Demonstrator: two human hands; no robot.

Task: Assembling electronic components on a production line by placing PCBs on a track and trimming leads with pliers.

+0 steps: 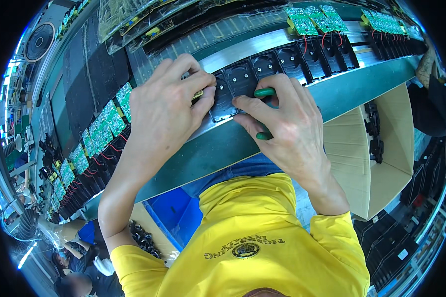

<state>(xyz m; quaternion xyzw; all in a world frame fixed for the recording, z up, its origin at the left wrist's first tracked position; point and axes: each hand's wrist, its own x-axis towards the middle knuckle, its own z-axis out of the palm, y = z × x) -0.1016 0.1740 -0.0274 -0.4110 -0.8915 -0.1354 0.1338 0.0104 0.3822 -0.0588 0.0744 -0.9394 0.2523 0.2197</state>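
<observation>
Left hand (166, 106) and right hand (290, 116) angle toward each other, fingers (186, 63) curled, both wrists (318, 179) bare.

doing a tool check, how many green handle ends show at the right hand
2, both at the right hand: an upper green end on the far side, a lower green end nearer the yellow shirt. The hand may hide others.

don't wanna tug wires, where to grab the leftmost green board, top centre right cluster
Probably the left edge of the leftmost board, from the left: that side looks free, the next board crowds its right, and red wire hangs nearside.
</observation>
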